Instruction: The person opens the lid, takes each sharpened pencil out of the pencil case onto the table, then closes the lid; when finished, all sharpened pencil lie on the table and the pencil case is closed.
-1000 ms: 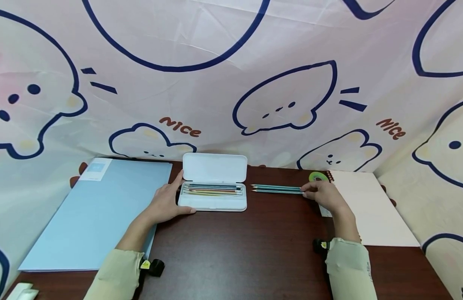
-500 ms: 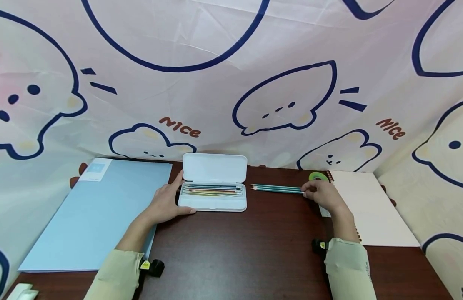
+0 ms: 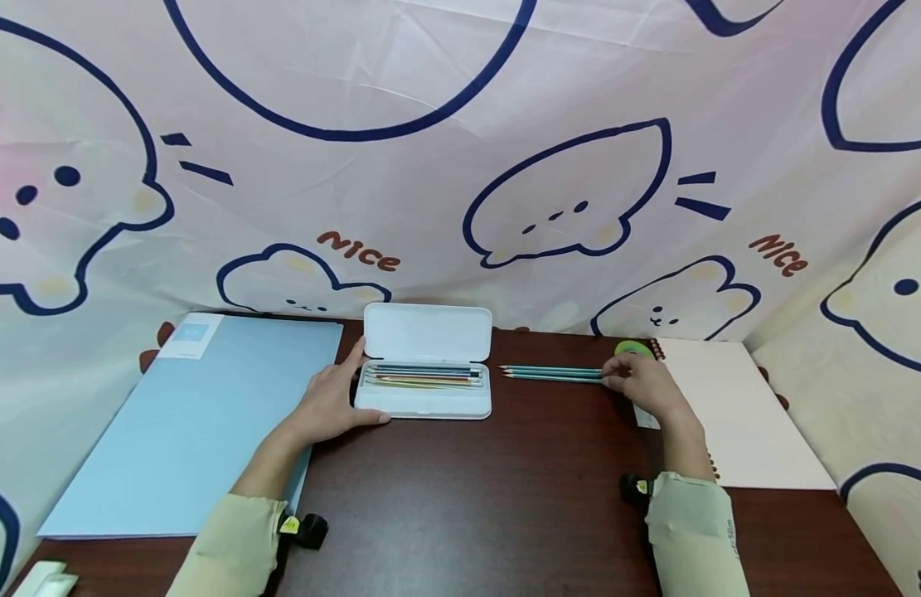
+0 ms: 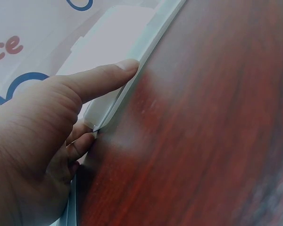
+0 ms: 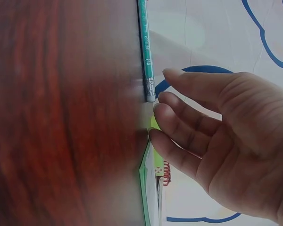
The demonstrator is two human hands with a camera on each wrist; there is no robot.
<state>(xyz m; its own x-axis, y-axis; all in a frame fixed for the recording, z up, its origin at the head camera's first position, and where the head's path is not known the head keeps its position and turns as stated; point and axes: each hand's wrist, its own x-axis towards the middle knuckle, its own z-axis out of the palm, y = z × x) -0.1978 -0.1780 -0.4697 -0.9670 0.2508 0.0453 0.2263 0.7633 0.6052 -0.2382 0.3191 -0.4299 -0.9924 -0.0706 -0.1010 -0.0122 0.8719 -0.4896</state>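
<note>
A white pencil case (image 3: 423, 404) stands with its lid raised, several pencils and thin sticks (image 3: 423, 377) lying inside. My left hand (image 3: 329, 402) grips its left end; in the left wrist view the thumb (image 4: 104, 80) lies on the front edge. To the right of the case, a small row of teal pencils (image 3: 550, 374) rests on the table, tips pointing left. My right hand (image 3: 642, 383) is by their rear ends. In the right wrist view, its thumb and fingers are loosely bent and apart, just beside the end of a pencil (image 5: 147, 56), with nothing between them.
A large light-blue folder (image 3: 206, 423) covers the table's left side. On the right lie a spiral sketchbook (image 3: 744, 414) and a green roll of tape (image 3: 633, 348). A whitish object (image 3: 46, 580) is at the lower left corner. A patterned cloth (image 3: 430, 207) hangs behind.
The teal pencils have drawn slightly closer together beside the right hand, which has barely shifted. The left hand and the pencil case have stayed put.
</note>
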